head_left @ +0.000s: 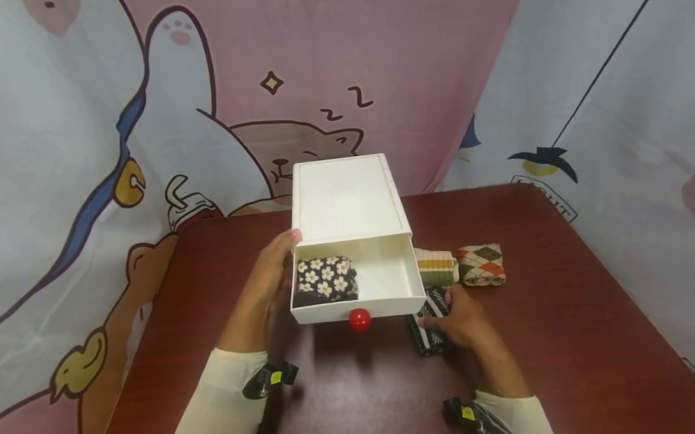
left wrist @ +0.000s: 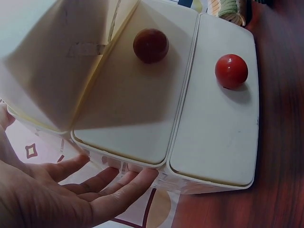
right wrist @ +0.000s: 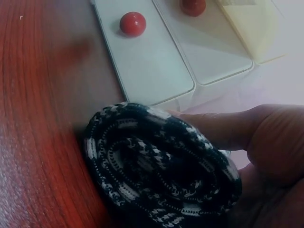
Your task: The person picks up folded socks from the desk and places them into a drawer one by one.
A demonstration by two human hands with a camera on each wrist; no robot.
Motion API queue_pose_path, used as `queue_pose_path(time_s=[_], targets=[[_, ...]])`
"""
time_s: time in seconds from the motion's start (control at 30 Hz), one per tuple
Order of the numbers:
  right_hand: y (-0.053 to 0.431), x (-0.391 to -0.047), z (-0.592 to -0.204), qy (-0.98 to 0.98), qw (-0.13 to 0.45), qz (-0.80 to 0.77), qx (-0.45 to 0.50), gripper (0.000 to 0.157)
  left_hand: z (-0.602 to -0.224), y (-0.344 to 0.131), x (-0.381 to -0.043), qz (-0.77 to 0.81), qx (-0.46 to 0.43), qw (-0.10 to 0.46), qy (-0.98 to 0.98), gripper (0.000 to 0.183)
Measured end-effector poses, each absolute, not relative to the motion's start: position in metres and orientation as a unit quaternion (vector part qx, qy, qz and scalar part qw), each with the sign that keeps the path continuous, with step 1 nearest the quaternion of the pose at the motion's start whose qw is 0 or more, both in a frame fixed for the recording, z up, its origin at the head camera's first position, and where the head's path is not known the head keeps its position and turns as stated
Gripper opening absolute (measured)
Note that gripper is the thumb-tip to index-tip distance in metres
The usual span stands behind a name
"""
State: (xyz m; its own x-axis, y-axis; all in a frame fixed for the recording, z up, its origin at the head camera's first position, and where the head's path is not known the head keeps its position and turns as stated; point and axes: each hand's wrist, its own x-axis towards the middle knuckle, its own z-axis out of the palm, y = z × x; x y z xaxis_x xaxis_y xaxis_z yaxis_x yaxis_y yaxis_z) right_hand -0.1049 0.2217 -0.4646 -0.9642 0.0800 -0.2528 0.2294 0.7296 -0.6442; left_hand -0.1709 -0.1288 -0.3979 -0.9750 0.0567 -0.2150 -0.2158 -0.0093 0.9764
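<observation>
A white drawer cabinet point(head_left: 348, 198) stands on the table with its top drawer point(head_left: 387, 304) pulled out. Inside that drawer, on the left, lies a rolled black sock with white daisies point(head_left: 325, 280). My left hand point(head_left: 272, 265) rests against the cabinet's left side; in the left wrist view its fingers point(left wrist: 126, 192) lie fairly straight along the wall. To the right of the cabinet, my right hand point(head_left: 465, 317) grips a rolled black-and-white patterned sock point(right wrist: 161, 166) between thumb and fingers, low at the table. Part of its grip is hidden behind the roll.
A striped rolled sock point(head_left: 436, 266) and an argyle one point(head_left: 482, 265) sit right of the cabinet. Red round knobs point(left wrist: 231, 71) stick out from the drawer fronts, the lower two drawers being shut. Printed curtains point(head_left: 330, 63) hang behind the brown table point(head_left: 579, 327).
</observation>
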Motion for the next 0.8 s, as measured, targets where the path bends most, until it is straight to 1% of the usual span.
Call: queue_pose_path(time_s=[0.4,0.5,0.73,0.8], targets=[[0.230,-0.104,-0.461,0.921,0.101,-0.368,0.078,0.070,-0.399,-0.130,-0.171,0.705,-0.058,0.098,0.700,0.061],[0.233,-0.102,-0.456,0.919,0.088,-0.376,0.073,0.067,-0.399,-0.130,-0.171,0.705,-0.057,0.097,0.700,0.060],[0.239,-0.093,-0.436,0.917,0.035,-0.394,0.054,0.054,-0.398,-0.130,-0.172,0.692,-0.048,0.094,0.714,0.064],[0.241,-0.091,-0.430,0.921,0.024,-0.386,0.052,0.053,-0.398,-0.131,-0.172,0.691,-0.049,0.094,0.715,0.065]])
